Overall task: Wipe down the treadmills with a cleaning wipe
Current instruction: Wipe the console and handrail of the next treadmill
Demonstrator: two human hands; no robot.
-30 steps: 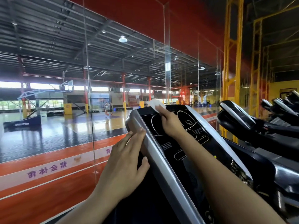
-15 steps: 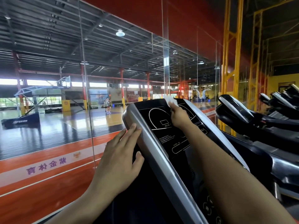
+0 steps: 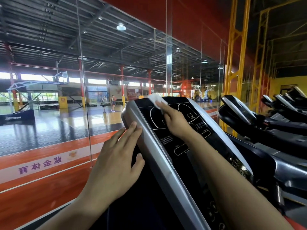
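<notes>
The right hand (image 3: 176,123), its grip clamped on the cleaning wipe (image 3: 157,100), sits at the treadmill console (image 3: 181,130) top-left corner; unwiped panel extends down-right along its long axis, while the left hand (image 3: 116,165), grip apart, steadies the silver edge.

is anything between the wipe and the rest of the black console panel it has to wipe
Nothing visible. The right hand presses the wipe onto the top of the console panel; the left hand rests on the silver side edge, off the panel.

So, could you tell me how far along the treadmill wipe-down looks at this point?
Nothing looks finished yet. In hand: the right hand holds the white wipe near the top of the nearest console, while the left hand rests on its silver edge. Left: the lower console and the treadmills to the right.
</notes>
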